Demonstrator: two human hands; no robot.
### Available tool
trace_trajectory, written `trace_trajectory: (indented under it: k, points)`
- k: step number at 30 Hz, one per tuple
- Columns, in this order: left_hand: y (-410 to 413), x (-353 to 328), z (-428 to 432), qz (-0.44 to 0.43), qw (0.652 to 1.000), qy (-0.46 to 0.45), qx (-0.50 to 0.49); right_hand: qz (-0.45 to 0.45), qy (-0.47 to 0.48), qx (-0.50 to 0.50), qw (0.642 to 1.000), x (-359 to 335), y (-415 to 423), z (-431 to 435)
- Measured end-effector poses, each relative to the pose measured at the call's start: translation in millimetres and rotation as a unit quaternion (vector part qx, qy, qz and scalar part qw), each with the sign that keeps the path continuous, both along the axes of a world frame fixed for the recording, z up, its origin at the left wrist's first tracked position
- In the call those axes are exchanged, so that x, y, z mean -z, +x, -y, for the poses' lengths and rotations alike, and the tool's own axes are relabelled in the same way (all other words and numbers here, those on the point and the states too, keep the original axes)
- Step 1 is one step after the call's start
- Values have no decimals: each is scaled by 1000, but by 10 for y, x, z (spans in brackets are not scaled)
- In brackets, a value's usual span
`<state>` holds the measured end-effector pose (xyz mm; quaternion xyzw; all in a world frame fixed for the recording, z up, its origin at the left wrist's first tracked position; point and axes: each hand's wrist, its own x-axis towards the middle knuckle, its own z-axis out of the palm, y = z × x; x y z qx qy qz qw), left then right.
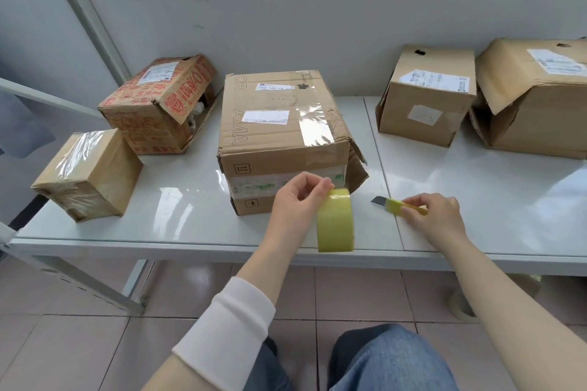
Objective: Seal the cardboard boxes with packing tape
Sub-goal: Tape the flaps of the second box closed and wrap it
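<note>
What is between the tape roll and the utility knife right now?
Nothing but bare white tabletop separates the tape roll from the utility knife, as the head view shows.

Far-right box (pixel 536 111) cut off at edge; its label (pixel 556 62) illegible.

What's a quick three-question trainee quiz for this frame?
1. True or false: the left grip pinches the packing tape roll.
2. The right grip holds: A) scissors, B) a yellow utility knife, C) a marker.
3. Fill in: the knife's blade is ___ (extended or retracted).
Key: 1 true; 2 B; 3 extended.
</note>
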<state>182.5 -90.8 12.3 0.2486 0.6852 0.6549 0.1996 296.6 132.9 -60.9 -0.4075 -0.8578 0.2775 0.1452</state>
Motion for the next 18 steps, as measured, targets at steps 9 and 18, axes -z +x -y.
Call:
trace_trajectory:
  k: [9, 18]
  points:
    - [-6, -402, -65, 10, 998, 56, -11, -291, -70, -152, 942, -744, 11, 886]
    - [-181, -798, -123, 1, 998, 69, -11, -275, -74, -233, 930, -1116, -186, 1313]
